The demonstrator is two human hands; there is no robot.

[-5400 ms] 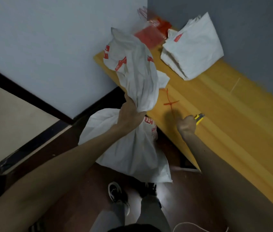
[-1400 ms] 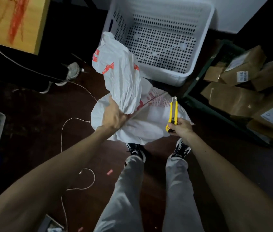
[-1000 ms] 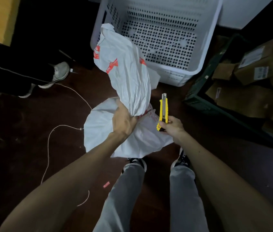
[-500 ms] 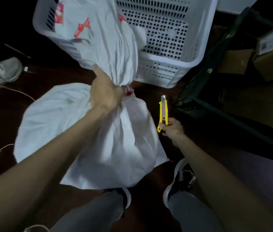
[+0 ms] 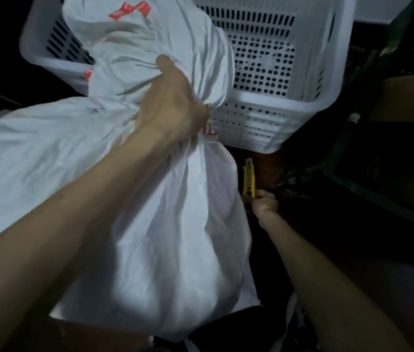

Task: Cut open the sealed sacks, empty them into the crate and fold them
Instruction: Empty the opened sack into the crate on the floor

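The left hand point(image 5: 173, 107) is clenched round the gathered neck of the sack point(image 5: 175, 237), knuckles up, cloth bunched tight under the fingers. The loose top, marked in red, flops beyond the fist over the near left corner of the crate point(image 5: 289, 100); the full belly hangs below the fist, in front of the crate and not in it; whether anything supports its base is hidden. The right hand point(image 5: 264, 205) grips the yellow knife point(image 5: 248, 179) low at the sack's right side, just beside the cloth, tip pointing up toward the crate; whether the blade is out is too dim to tell.

The step in hand looks like bringing the sack to the crate for the cut; nothing appears opened yet. To do it well, get the belly over the rim before cutting, so the contents drop inside rather than in front. Hold the neck taut in the fist, since slack cloth snags a blade; draw the knife away from the left fingers and wrist, never toward them; keep the tip off the bulge until the sack is placed. The sack looks soft and heavy, so it may swing; steady it first.
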